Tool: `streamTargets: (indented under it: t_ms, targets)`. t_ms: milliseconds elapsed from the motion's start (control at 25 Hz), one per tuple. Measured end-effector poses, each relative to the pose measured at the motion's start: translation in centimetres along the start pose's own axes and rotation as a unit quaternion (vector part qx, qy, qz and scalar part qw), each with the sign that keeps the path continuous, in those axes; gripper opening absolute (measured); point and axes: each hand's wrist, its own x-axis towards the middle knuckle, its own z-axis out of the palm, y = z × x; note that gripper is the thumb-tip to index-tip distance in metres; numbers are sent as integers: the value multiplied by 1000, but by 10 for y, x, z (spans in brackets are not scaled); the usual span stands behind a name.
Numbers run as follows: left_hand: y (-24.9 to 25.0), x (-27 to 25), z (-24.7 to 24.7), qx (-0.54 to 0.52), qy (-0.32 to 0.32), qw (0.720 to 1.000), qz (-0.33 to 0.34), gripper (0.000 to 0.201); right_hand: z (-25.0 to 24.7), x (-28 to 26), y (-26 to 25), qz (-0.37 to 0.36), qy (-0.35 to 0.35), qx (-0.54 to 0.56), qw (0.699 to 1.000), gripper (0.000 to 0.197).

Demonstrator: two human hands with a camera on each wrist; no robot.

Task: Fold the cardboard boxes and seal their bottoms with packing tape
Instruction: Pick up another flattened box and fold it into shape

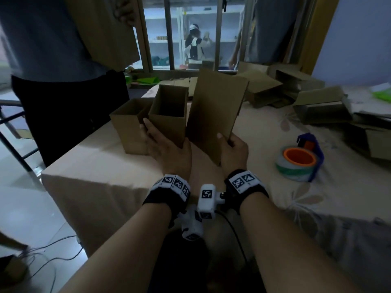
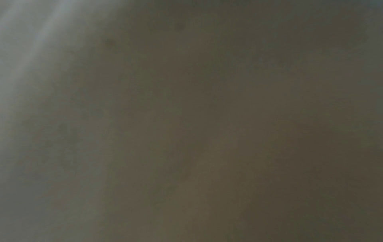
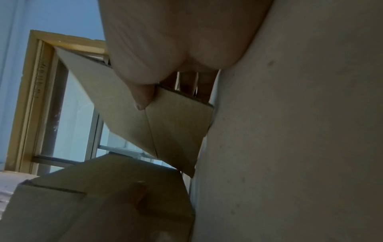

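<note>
In the head view my left hand grips an opened, upright cardboard box from the near side, with fingers on its left face and the thumb on its right. My right hand pinches the lower corner of a flat, unfolded cardboard box and holds it upright beside the first. In the right wrist view my thumb presses on that flat cardboard, and the opened box shows below it. A second open box stands on the table, left of the held one. The left wrist view is a brown blur.
A tape dispenser with an orange core lies on the cloth-covered table to the right. Several loose boxes are piled at the back right. Another person stands at the table's left, holding cardboard.
</note>
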Motion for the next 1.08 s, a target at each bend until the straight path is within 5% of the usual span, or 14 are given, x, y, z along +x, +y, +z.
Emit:
streamTargets:
  t_ms: [200,680,760,840,960,1000,1080]
  targets:
    - [6,-3,-3,3,-12,998,-61,107,-3,0,0,-10,48,-2,999,14]
    - [0,1,1,14,-32,999,12,100,-2,-2,-3,-14,21,8,1000,20]
    - [-2,-2,2,36,-24,998,39,104,-4,-1,-1,0,35,19,999,13]
    - [1,-11,3,70,-27,984,159,102,-6,2,1,12,60,33,998,14]
    - [11,-20,15,92,-88,913,388,89,-12,6,-1,25,81,60,995,16]
    - [17,-21,19,87,-136,904,396,87,-15,7,-3,31,81,71,994,18]
    - [35,-19,25,60,-270,914,298,83,-18,9,-5,60,72,116,989,22]
